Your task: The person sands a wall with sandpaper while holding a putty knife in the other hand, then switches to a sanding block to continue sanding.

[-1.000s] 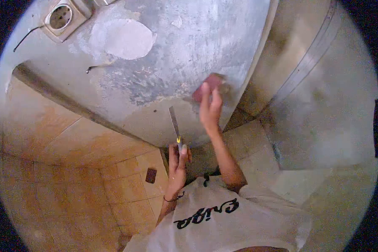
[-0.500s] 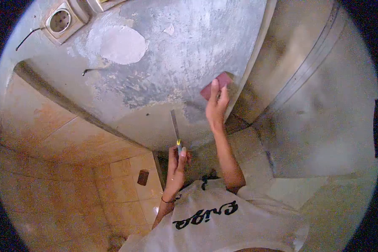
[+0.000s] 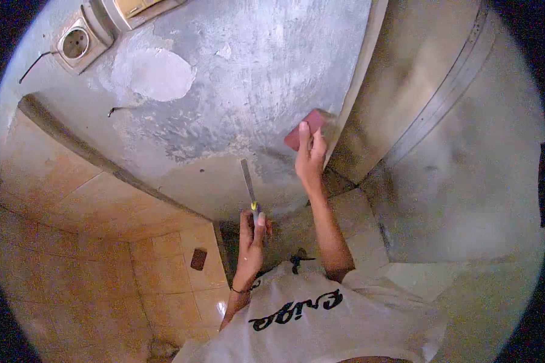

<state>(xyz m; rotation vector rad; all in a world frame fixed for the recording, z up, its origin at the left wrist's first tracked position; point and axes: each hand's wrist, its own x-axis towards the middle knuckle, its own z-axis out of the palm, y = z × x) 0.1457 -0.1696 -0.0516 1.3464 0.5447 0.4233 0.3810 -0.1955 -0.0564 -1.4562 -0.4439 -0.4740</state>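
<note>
Low in the view, my left hand (image 3: 250,245) is closed around the grey-and-yellow handle of a narrow-bladed putty knife (image 3: 247,181). Its flat metal blade points up and overlaps the lower part of the wall in this view. Further right, my right hand (image 3: 310,160) grips a dark red sanding block (image 3: 303,130), fingers laid over its face. The block lies at the grey, worn wall (image 3: 254,72), close to its right edge. Around it the surface is scuffed, with pale streaks and a rough band of flaking paint.
A white filler patch (image 3: 163,74) marks the wall at upper left, with a power socket (image 3: 75,43) above it and a short wire (image 3: 122,109) sticking out below. A ledge (image 3: 103,160) borders orange tiles (image 3: 60,260). A small brown rectangular piece (image 3: 198,259) lies on the tiles.
The view has shifted slightly, so the wall and socket appear further left and lower. Both hands keep their holds, and the sanding block has moved only a little.
</note>
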